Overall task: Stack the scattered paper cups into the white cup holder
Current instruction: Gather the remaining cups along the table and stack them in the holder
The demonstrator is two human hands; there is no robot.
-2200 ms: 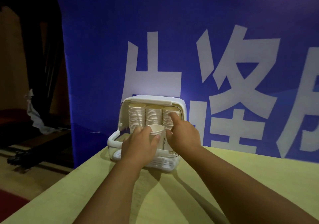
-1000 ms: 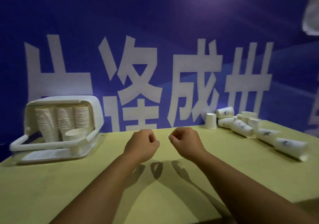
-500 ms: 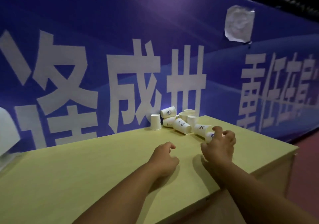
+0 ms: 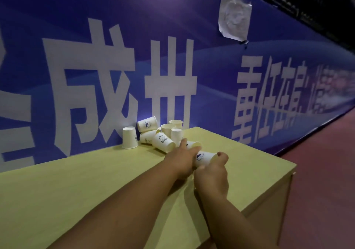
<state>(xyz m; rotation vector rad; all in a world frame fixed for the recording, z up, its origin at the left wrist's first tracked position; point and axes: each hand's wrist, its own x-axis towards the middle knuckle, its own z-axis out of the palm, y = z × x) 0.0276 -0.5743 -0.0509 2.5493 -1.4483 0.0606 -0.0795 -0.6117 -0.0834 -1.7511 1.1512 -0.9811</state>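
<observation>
Near the tabletop's [image 4: 92,191] right edge, the right hand [image 4: 212,174] curled round a toppled paper cup [image 4: 205,157], left hand [image 4: 182,158] straight-fingered against it. Light, crushable; probably best held gently mid-wall.

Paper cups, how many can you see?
9. One paper cup between left hand and right hand; one lying cup just beyond; seven in the pile against the banner. More may be hidden.

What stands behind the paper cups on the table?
A blue banner with large white characters stands behind the paper cups. The cups and the table hide its lower edge.
</observation>
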